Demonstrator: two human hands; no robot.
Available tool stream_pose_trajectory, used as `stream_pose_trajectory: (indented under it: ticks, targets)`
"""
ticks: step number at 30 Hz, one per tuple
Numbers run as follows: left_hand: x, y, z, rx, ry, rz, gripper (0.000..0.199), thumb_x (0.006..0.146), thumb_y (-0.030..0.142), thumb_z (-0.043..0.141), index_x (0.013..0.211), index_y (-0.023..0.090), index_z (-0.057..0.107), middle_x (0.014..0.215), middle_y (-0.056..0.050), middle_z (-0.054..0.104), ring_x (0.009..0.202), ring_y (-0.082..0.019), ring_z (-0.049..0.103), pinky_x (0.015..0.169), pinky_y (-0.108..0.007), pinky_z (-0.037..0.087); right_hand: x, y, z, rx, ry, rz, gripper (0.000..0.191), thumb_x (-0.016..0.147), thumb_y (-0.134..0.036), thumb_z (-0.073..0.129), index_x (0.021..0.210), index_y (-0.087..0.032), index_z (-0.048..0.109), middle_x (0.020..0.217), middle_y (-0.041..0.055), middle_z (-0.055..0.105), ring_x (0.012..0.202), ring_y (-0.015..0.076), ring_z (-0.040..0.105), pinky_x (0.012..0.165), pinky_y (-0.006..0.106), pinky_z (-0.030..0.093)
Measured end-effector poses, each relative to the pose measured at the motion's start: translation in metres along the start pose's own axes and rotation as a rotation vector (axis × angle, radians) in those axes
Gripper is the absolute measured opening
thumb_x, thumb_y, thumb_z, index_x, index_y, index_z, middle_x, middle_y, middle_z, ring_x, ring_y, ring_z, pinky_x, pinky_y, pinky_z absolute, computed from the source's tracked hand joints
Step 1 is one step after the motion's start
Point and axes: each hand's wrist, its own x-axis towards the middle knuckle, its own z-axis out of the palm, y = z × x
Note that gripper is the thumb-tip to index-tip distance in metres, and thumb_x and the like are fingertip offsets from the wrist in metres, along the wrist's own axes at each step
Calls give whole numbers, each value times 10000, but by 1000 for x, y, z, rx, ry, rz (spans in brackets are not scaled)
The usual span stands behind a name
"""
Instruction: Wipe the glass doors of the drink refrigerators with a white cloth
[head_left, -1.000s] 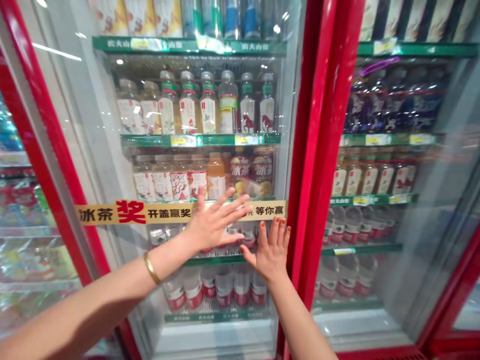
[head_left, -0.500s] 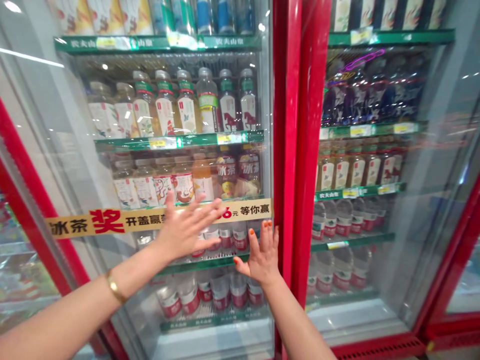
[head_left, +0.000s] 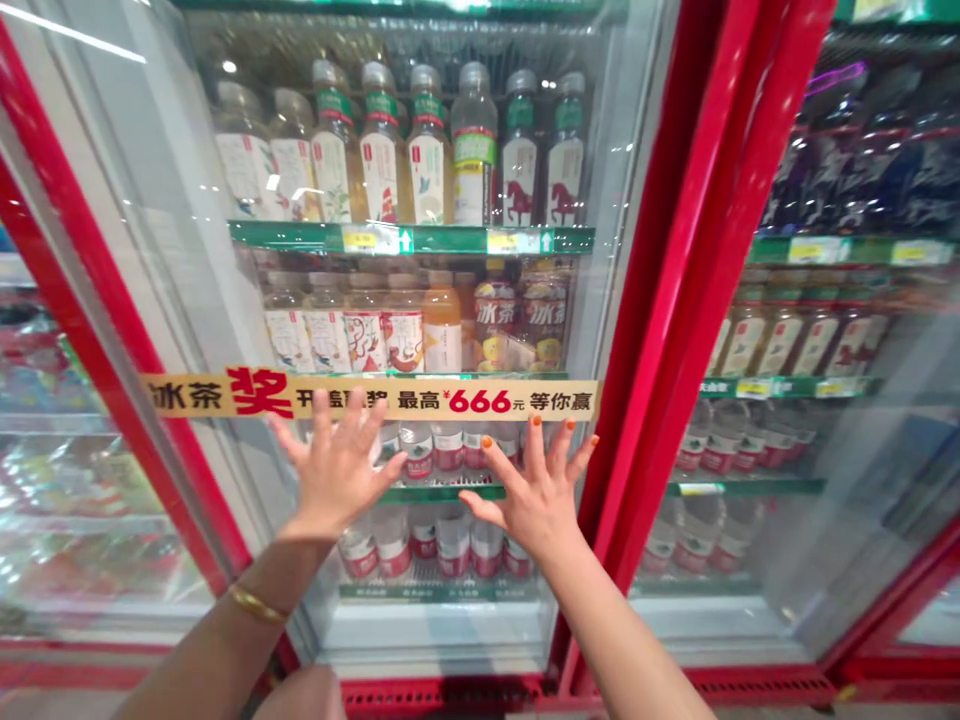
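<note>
The glass door (head_left: 457, 625) of a drinks cooler filled the middle of the frame, with a red post (head_left: 690, 300) slanting down its right side. Across the door, at mid-height in the frame, ran a yellow strip (head_left: 420, 400) with black and red lettering. The left hand (head_left: 336, 465), left of centre, had its fingers fanned wide over part of that lettering, holding nothing; a gold bracelet (head_left: 256, 604) circled its wrist at lower left. The right hand (head_left: 536, 495), right of centre, was likewise empty, fingers spread, its orange-nailed fingertips near the strip's lower edge. Whether either palm actually touched the glass could not be told from this angle. Behind the door, white-labelled bottles (head_left: 379, 150) lined a shelf in the upper middle, an orange drink (head_left: 442, 320) stood just above the strip, and red-labelled bottles (head_left: 454, 545) sat in the lower middle.
</note>
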Motion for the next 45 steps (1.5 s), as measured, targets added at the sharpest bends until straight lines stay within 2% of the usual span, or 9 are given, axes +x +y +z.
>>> stream_pose_trajectory:
  ticks: [5, 13, 18, 22, 26, 30, 34, 40, 45]
  targets:
    - [16, -55, -32, 17, 150, -415, 871, 1069, 631, 410, 1785, 257, 85, 1863, -169, 24, 1716, -492, -57, 1262, -877, -97, 25, -17, 12, -65, -20, -86, 1123, 881, -841, 672, 1767, -462, 96, 1870, 71, 192, 1719, 453, -160, 1298, 858, -46]
    - [-41, -19, 11, 44, 27, -39, 959, 957, 639, 680, 1753, 468, 175, 1864, -34, 140, 1731, -402, -77, 1298, -803, -174, 20, -14, 23, -87, 20, -143, 1008, 910, -840, 634, 1751, -435, 255, 1825, 61, 339, 1731, 456, 75, 1325, 821, -38]
    - [-45, -70, -12, 79, 143, -385, 863, 1072, 459, 461, 1786, 270, 14, 1862, -130, -16, 1720, -384, -153, 1310, -796, -152, 15, -13, 25, -57, 0, -106, 975, 876, -825, 686, 1719, -481, 334, 1819, 49, 355, 1676, 544, 220, 1257, 919, 51]
    - [7, -30, -14, 67, 181, -387, 852, 1079, 521, 392, 1784, 258, -8, 1865, -74, -47, 1730, -372, -124, 1349, -743, -138, 14, -13, 26, -32, 12, -107, 969, 881, -789, 700, 1721, -471, 337, 1852, 49, 266, 1672, 565, 208, 1236, 939, 63]
    - [-26, 28, 10, 103, 123, -75, 868, 1063, 555, 469, 1785, 320, 47, 1865, -10, 59, 1749, -313, -59, 1375, -709, -116, 15, -13, 25, -48, 17, -112, 946, 891, -759, 703, 1718, -477, 339, 1851, 45, 270, 1673, 547, 228, 1252, 917, 83]
    - [-76, 2, 14, 72, 130, -200, 826, 1079, 420, 465, 1788, 283, 65, 1870, -49, 40, 1744, -302, -87, 1374, -693, -134, 17, -14, 24, -61, 16, -109, 966, 886, -810, 690, 1719, -474, 337, 1839, 40, 306, 1677, 524, 242, 1274, 898, 77]
    - [-25, -17, 1, 24, 279, -669, 766, 1104, 377, 301, 1785, 222, -14, 1865, -125, -1, 1736, -367, -80, 1345, -779, -94, 17, -15, 23, -60, 8, -108, 1000, 870, -847, 684, 1725, -478, 319, 1822, 42, 348, 1680, 520, 236, 1282, 893, 67]
    - [-1, 68, 12, 85, 99, -98, 835, 1076, 497, 465, 1785, 315, 64, 1856, 29, 43, 1742, -276, -98, 1390, -655, -146, 16, -14, 21, -41, -3, -112, 983, 893, -812, 689, 1731, -468, 308, 1813, 52, 365, 1689, 514, 217, 1279, 897, 92]
    - [-65, 22, 15, 75, 142, -276, 858, 1048, 364, 519, 1787, 272, 92, 1862, -52, 9, 1740, -330, -72, 1375, -683, -147, 16, -15, 22, -53, -30, -97, 955, 887, -809, 699, 1714, -504, 329, 1772, 21, 445, 1688, 507, 227, 1287, 895, 50]
